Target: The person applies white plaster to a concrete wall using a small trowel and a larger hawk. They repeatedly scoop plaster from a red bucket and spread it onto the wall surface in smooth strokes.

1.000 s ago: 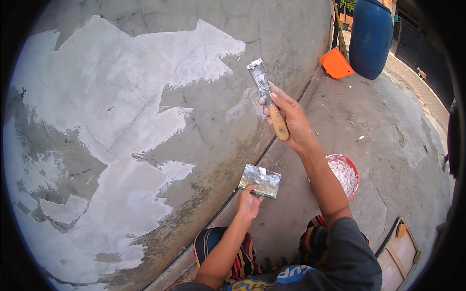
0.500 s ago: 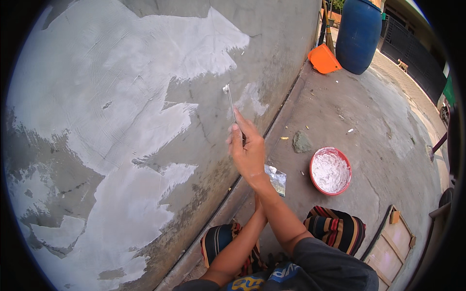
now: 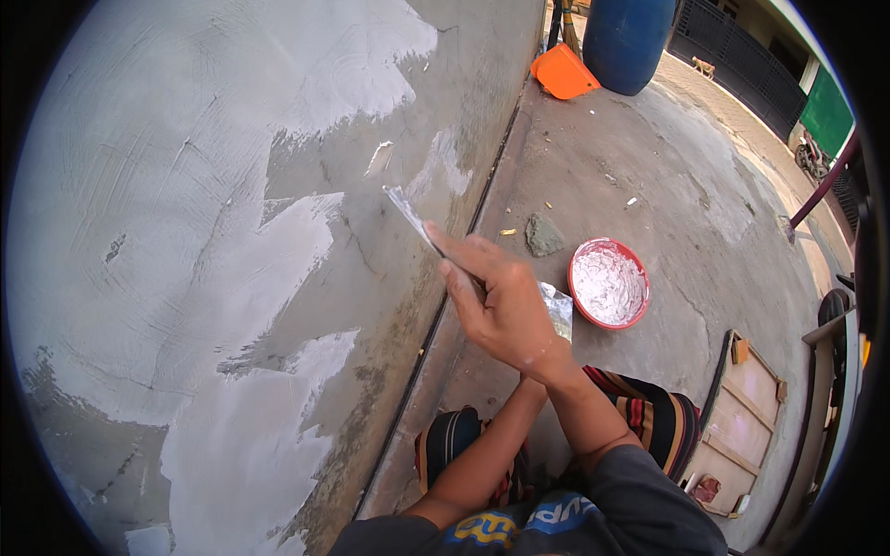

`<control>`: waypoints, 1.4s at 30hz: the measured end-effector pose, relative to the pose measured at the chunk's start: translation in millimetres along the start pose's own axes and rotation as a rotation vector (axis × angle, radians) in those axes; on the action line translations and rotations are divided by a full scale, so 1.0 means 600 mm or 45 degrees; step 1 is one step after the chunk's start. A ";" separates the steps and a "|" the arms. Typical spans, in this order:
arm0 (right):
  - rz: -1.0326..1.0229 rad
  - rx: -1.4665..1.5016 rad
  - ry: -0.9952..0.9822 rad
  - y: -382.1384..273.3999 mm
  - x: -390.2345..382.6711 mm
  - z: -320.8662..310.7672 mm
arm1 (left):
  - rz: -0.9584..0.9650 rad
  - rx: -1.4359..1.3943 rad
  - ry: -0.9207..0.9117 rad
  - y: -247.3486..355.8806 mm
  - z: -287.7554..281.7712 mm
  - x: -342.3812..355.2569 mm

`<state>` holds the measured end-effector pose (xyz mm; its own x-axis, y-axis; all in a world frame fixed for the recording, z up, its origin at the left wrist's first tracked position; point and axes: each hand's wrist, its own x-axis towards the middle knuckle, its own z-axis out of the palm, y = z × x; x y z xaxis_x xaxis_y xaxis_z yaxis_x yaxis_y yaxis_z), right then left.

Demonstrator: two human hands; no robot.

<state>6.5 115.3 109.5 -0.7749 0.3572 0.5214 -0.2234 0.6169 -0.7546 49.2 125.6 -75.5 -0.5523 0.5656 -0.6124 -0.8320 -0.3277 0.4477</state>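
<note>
Right hand closed around the handle of a putty knife, index finger stretched along the blade; the blade, smeared with white filler, tilts up to the left and its tip meets the grey wall. The wall carries broad patches of white filler beside bare grey cement. Left hand hidden behind the right one, so whether it is closed cannot be told; just beside it, at the right wrist, shows the edge of a 2nd metal blade coated with filler. On the concrete floor, near the right hand, stands 1 red bowl holding white filler. Farther off, by the wall's foot, 1 blue barrel with contents unseen, and an orange dustpan just beside it
</note>
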 end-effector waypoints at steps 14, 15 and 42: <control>-0.162 -0.195 -0.067 -0.008 0.002 0.010 | 0.732 0.690 -0.187 -0.035 -0.092 0.098; -0.180 -0.137 -0.053 -0.005 -0.001 0.006 | 0.774 0.677 -0.245 -0.015 -0.084 0.068; 0.036 -0.011 -0.114 0.048 0.101 -0.055 | 0.033 -0.070 0.097 0.019 0.029 0.036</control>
<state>-27.4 177.6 132.5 -0.8307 0.3104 0.4621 -0.1959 0.6139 -0.7646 28.4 147.2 -72.5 -0.5741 0.4977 -0.6501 -0.8180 -0.3834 0.4289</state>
